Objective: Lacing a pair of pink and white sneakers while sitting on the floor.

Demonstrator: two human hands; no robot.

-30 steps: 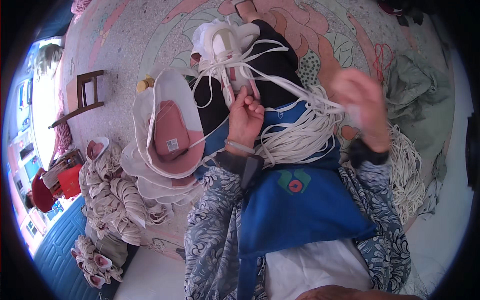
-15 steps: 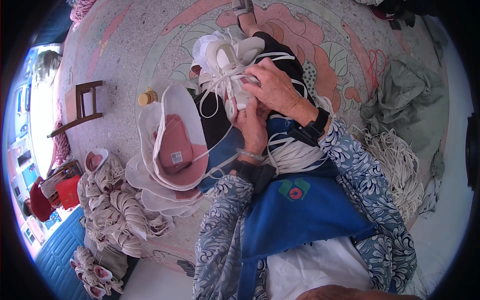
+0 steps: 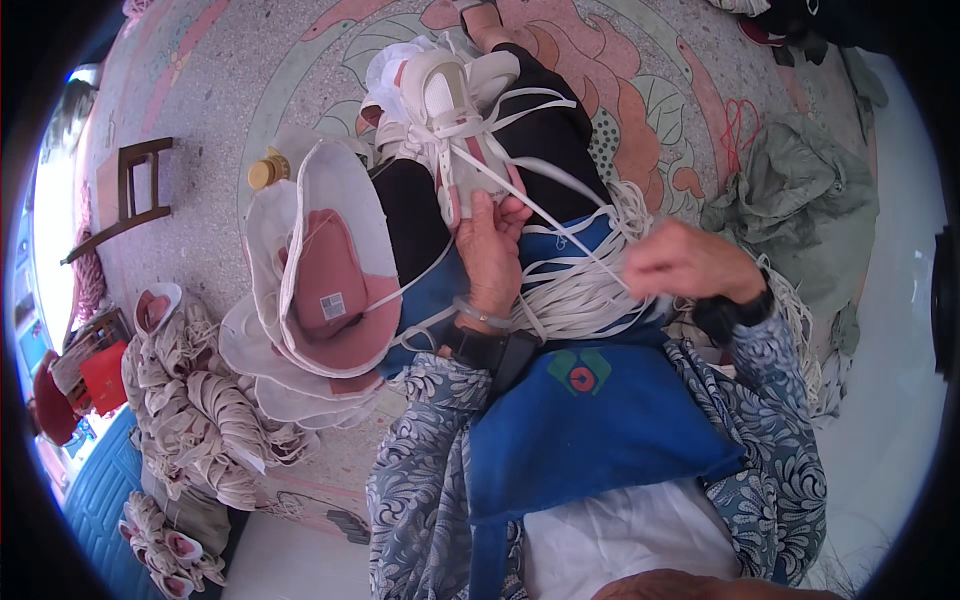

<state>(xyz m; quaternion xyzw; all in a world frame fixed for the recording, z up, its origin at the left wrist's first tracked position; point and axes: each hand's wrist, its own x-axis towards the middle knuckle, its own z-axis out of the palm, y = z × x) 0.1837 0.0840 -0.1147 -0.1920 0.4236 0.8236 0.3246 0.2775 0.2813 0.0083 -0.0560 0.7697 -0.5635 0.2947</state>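
A white and pink shoe upper point(image 3: 446, 95) lies across my lap, laces threaded through its front. My left hand point(image 3: 489, 250) grips its near end, thumb on top and fingers at the edge. Out to the right, my right hand point(image 3: 690, 262) is closed on a white shoelace point(image 3: 553, 222), which runs taut from the upper. Loose lace ends spread over my dark trouser leg. Between my hands and the blue apron point(image 3: 610, 430) lies a bundle of white laces point(image 3: 580, 300).
Nested white and pink shoe uppers point(image 3: 375, 235) stand left of my lap, near a yellow bottle cap point(image 3: 267, 170). Bundled uppers point(image 3: 195, 400) lie farther left, below a wooden stool point(image 3: 128, 200). Right are grey-green cloth point(image 3: 800, 200) and more laces point(image 3: 800, 320).
My right hand has moved from the upper out to the right and toward me, drawing a lace tight. My left hand has stayed on the upper's near end.
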